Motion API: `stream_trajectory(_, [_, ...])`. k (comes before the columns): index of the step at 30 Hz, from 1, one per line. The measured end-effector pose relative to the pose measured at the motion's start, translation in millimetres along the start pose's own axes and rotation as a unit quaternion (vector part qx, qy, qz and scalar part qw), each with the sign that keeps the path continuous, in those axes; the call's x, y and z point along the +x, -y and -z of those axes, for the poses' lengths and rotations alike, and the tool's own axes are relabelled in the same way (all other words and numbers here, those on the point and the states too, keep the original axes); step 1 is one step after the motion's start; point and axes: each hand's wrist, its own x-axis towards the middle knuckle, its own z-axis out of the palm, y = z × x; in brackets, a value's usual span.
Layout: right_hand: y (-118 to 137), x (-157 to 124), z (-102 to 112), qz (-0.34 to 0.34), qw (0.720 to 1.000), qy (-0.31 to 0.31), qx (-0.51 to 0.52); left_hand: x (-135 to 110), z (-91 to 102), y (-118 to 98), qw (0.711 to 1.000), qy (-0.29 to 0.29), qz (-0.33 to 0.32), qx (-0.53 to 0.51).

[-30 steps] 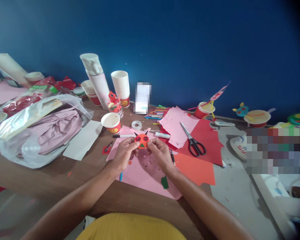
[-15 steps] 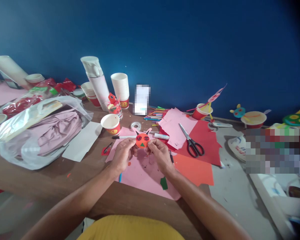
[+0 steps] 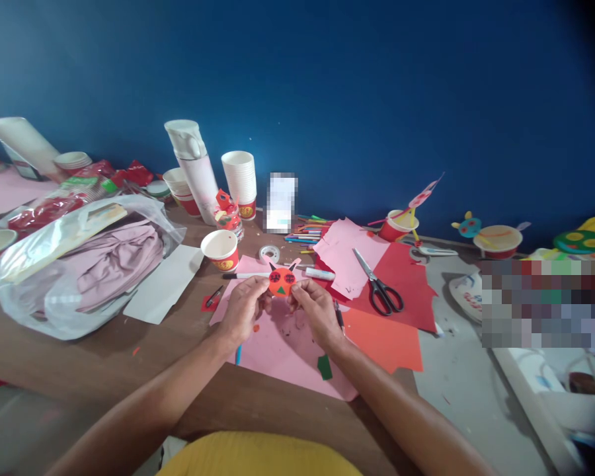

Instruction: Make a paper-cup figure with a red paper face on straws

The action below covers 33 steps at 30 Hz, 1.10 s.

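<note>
A small orange paper face (image 3: 281,281) with two dark red eyes, black ears and a green triangle nose is held up between both hands. My left hand (image 3: 244,306) pinches its left edge and my right hand (image 3: 315,305) pinches its right edge. Both hands hover over a pink paper sheet (image 3: 287,354) on the wooden table. A black marker (image 3: 245,276) and a white glue stick (image 3: 320,273) lie just beyond the hands.
Black-handled scissors (image 3: 377,284) lie on red paper (image 3: 406,284) to the right. A red paper cup (image 3: 221,249), a tape roll (image 3: 268,254), stacked cups (image 3: 240,178) and coloured pens (image 3: 307,230) stand behind. A clear plastic bag (image 3: 79,264) fills the left side. Paper-cup crafts (image 3: 498,239) sit far right.
The hands and the orange face have stayed almost still, with the piece turned only slightly; the view has tipped a little so everything sits lower in the picture.
</note>
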Motion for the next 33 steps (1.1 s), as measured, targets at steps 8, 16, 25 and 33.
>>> stream_trajectory(8, [-0.8,0.5,0.6,-0.003,1.0,0.001,-0.01,-1.6,-1.1,-3.5,1.0,-0.003,-0.009,0.013])
stream_trajectory(16, [0.1,1.8,1.5,-0.002,1.0,0.001,-0.016,0.1,-0.2,-0.7,1.0,-0.002,-0.011,-0.003])
stream_trajectory(25, [0.5,1.4,1.9,-0.011,1.0,-0.001,-0.017,0.3,0.3,-0.7,1.0,-0.003,-0.015,-0.001])
stream_trajectory(33, [2.1,1.2,1.7,-0.011,1.0,-0.001,-0.015,-0.1,0.6,-2.2,1.0,-0.005,-0.014,0.016])
